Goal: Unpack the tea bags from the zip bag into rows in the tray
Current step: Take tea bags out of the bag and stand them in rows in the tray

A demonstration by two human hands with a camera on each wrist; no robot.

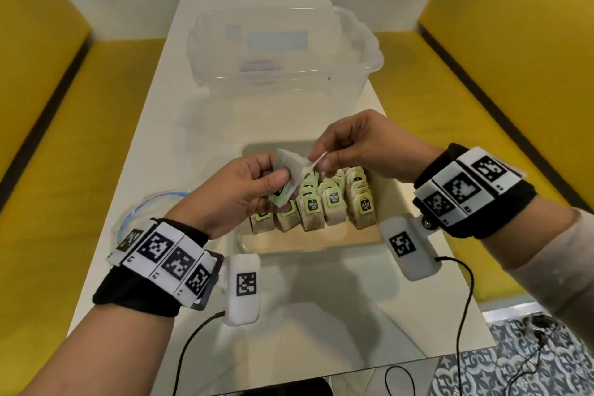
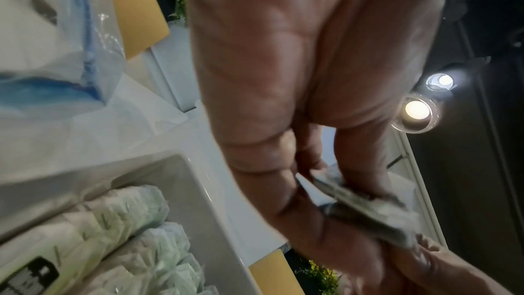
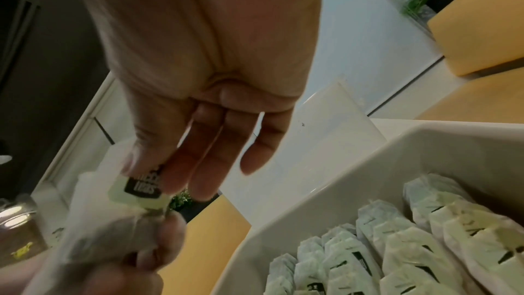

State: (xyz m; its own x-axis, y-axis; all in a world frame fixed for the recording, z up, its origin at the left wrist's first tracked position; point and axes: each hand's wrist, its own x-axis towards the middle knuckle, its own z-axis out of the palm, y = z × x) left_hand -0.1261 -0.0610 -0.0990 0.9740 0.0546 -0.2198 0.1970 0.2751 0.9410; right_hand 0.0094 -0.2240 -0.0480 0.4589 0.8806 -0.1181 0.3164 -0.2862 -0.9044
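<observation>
My left hand (image 1: 276, 177) grips a small stack of tea bags (image 1: 287, 182) above the tray's left side; in the left wrist view thumb and fingers clamp the stack (image 2: 365, 210). My right hand (image 1: 318, 161) pinches the green paper tag (image 3: 140, 190) of the top bag between thumb and forefinger, its other fingers straight. The white tray (image 1: 315, 242) below holds several rows of upright tea bags (image 1: 332, 202) with green tags. The clear zip bag (image 1: 144, 212) with a blue seal lies flat on the table left of the tray, partly behind my left wrist.
A large clear plastic tub (image 1: 289, 74) stands on the white table (image 1: 154, 138) behind the tray. Yellow benches (image 1: 482, 90) run along both sides. Cables trail from both wrist units over the table's near edge.
</observation>
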